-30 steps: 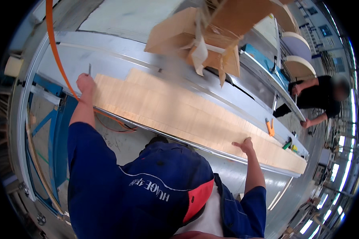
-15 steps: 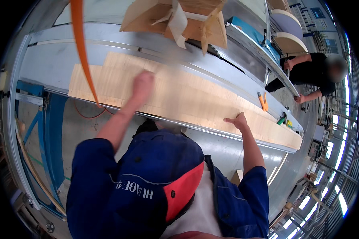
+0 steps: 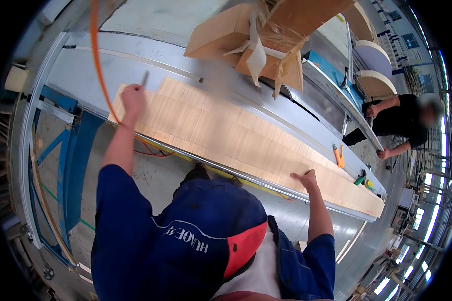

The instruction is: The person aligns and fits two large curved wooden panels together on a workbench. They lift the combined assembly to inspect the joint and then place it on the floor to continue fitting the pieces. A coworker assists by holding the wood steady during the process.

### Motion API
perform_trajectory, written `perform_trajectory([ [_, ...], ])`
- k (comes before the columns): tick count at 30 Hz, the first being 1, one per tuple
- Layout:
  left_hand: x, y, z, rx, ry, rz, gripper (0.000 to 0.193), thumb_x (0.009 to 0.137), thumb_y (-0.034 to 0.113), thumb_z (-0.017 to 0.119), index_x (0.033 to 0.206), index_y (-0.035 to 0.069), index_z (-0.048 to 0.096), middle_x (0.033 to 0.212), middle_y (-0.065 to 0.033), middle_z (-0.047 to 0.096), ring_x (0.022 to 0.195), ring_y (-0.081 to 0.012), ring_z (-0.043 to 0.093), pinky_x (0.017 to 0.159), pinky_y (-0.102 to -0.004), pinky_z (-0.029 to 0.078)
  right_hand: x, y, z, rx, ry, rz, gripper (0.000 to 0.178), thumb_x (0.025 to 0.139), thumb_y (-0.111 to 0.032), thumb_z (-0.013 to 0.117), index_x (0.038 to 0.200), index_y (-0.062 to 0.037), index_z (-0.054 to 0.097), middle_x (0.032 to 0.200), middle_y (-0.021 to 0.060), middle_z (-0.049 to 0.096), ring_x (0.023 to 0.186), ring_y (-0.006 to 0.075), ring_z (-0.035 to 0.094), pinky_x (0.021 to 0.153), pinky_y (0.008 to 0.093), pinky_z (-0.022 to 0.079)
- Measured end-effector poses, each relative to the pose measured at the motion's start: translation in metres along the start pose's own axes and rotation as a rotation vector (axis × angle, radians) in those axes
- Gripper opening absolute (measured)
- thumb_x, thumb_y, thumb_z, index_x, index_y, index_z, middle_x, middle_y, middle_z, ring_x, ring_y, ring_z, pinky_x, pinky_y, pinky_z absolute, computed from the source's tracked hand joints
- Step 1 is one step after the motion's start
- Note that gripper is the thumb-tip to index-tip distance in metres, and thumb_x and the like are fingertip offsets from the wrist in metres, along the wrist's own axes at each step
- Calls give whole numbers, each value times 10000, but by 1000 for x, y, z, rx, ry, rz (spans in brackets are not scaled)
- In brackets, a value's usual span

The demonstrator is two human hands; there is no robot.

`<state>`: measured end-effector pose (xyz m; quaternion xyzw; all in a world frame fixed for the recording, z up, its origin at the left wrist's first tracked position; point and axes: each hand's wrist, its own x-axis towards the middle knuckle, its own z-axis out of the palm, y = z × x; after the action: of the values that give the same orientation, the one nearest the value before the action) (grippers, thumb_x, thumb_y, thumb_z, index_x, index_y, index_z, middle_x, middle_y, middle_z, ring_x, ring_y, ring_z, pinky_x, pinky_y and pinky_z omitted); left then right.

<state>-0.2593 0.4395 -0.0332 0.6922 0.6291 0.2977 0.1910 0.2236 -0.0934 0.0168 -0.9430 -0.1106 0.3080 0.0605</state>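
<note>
Long pale wooden boards (image 3: pixel 221 125) lie edge to edge along the grey machine table (image 3: pixel 115 70), their left ends staggered. Near the left end, my left hand (image 3: pixel 133 101) is closed around a thin grey stick-like tool (image 3: pixel 145 79) that points up and away; its exact kind is blurred. Further right, my right hand (image 3: pixel 306 180) rests on the boards close to their near edge. Its thumb is stretched out to the left, and it holds nothing that I can see.
An orange hose (image 3: pixel 99 75) hangs down at the left. Beyond the boards stands an opened cardboard box (image 3: pixel 281 30). An orange-handled tool (image 3: pixel 339 156) lies on the table's far right. Another person (image 3: pixel 407 118) in black grips a rail at the right.
My left hand has moved left along the boards to their left end, and the grey tool now shows in it. The right hand stays on the boards. The whole view has shifted slightly.
</note>
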Motion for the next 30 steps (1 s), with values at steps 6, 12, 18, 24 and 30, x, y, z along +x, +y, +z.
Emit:
perform_trajectory([
  [6,112,-182,-23,292,339,-43,205,817,171,614,911,36,736,842,-191,700,777,-345,675,693,-433,526,22,3,14,-48,10,-166,769,518,-611,860,803,47,581,776,147,631,759,258,613,683,403,499],
  [12,27,-52,1,266,50,173,238,873,191,586,956,-9,685,939,-201,682,873,-376,642,777,-441,494,9,15,18,5,147,-60,1000,508,-611,851,1128,98,513,1067,236,622,1024,348,609,857,395,496],
  [18,-31,36,5,171,-106,306,202,880,132,582,969,-24,675,924,-199,666,864,-367,637,772,-419,499,-13,17,16,84,101,-2,1016,514,-548,880,1174,93,451,1087,243,621,1032,356,614,864,397,501],
  [24,-101,98,22,0,-192,372,152,855,74,596,904,-44,678,828,-183,631,751,-330,620,698,-408,487,-29,16,15,123,173,-109,901,547,-539,866,1078,72,471,1000,257,634,979,382,628,832,419,511],
  [30,-199,191,76,-56,-251,484,124,843,45,598,895,-41,671,804,-176,605,715,-325,596,667,-414,473,-41,31,22,300,249,-269,691,652,-406,820,1100,15,505,992,196,622,955,358,617,828,419,497],
])
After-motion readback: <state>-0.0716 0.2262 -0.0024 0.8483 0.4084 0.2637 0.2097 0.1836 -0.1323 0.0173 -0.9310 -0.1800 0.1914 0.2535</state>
